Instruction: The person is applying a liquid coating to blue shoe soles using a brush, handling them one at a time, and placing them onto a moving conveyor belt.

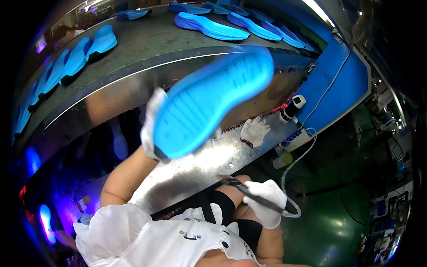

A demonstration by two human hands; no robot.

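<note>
Left hand [153, 113] gripped a blue sole [209, 107] by its edge, likely baring its face; right hand [269, 194] (lower) clutched a tool [242, 187].

Two gloved hands: one left hand [151, 119], one right hand [267, 201]. One raised sole [211, 104], one black tool [242, 188]. Right of the raised sole, one loose glove [254, 132]; beyond that sole leftward, at least four overlapping soles [76, 56]; straight beyond, at least six more.
</note>
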